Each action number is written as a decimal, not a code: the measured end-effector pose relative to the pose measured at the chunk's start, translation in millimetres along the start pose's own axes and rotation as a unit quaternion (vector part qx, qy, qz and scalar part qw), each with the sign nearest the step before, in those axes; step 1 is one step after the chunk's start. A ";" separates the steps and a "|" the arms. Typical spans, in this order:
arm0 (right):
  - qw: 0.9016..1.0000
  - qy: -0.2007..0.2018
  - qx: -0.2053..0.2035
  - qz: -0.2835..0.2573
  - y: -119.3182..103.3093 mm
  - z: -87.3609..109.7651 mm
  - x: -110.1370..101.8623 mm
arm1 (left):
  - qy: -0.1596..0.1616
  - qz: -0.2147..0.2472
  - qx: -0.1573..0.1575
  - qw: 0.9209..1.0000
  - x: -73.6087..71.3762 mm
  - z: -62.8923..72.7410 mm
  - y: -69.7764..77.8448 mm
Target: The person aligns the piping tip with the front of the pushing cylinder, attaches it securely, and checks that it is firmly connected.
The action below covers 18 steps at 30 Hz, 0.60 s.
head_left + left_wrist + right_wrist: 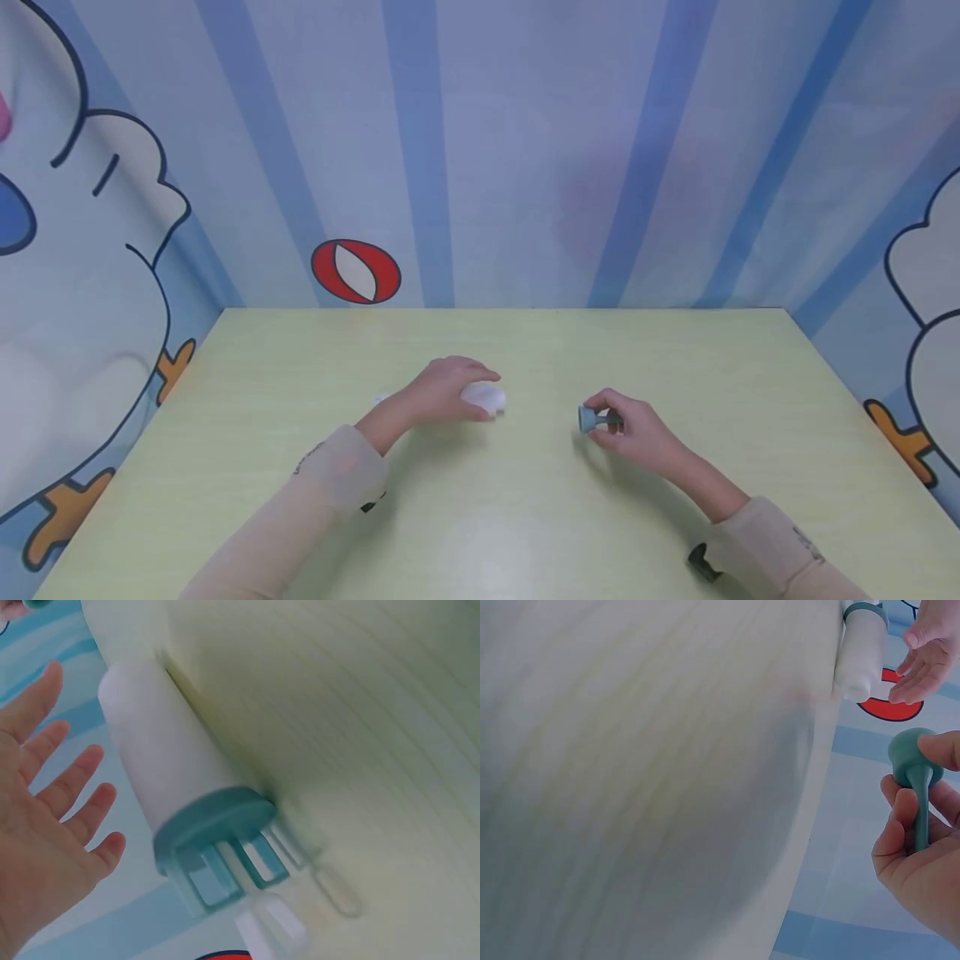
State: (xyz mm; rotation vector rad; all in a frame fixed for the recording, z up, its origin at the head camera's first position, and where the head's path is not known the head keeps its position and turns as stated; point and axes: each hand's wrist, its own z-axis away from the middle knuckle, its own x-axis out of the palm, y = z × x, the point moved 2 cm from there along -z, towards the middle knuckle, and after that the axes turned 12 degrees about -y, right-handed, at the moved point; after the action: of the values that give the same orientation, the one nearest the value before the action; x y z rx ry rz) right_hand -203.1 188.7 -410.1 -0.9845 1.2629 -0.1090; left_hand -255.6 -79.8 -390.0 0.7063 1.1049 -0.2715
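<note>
A white cylinder (161, 742) with a teal collar (217, 821) lies on its side on the table. Teal and white loop-shaped pieces (270, 926) stick out past its collar end. Alongside it is my left hand (442, 392), fingers spread and curving near the cylinder; in the left wrist view a gap shows between them. To the right, my right hand (637, 429) pinches a small teal scoop (911, 754) with a deep rounded bowl and a thin handle. The bowl points left in the head view, and the handle runs back among the fingers.
The pale yellow-green table (510, 517) reaches a striped blue back wall (510, 167). Side panels with cartoon figures (82, 350) stand at left and right. A red and white oval (356, 271) is printed on the back wall.
</note>
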 end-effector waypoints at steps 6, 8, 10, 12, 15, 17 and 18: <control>1.000 -0.003 0.006 0.004 0.9 0.2 -0.1 | -0.044 0.016 -0.051 0.998 2.6 -2.8 -15.3; 1.000 -0.003 0.007 0.007 1.4 0.2 -0.3 | -0.055 0.018 -0.060 0.997 3.7 -4.2 -17.2; 1.000 -0.003 0.008 0.008 1.9 0.4 -0.4 | -0.066 0.011 -0.066 0.996 5.3 -5.6 -18.4; 1.000 -0.004 0.008 0.010 2.6 0.6 -0.4 | -0.074 -0.004 -0.068 0.995 6.9 -6.9 -19.0; 1.000 -0.005 0.009 0.013 3.5 0.6 -0.5 | -0.079 -0.017 -0.069 0.994 9.0 -8.5 -19.3; 1.000 -0.006 0.011 0.013 4.1 0.8 -0.5 | -0.078 -0.023 -0.068 0.994 10.0 -9.1 -19.6; 1.000 -0.006 0.012 0.012 4.4 0.8 -0.5 | -0.078 -0.026 -0.067 0.994 10.3 -9.3 -19.6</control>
State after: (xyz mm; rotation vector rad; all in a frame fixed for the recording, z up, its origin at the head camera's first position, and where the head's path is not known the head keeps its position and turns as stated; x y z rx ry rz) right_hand -204.5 192.2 -412.7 -0.9469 1.2584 -0.0994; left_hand -268.1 -87.1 -409.1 0.5289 0.9837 -0.2893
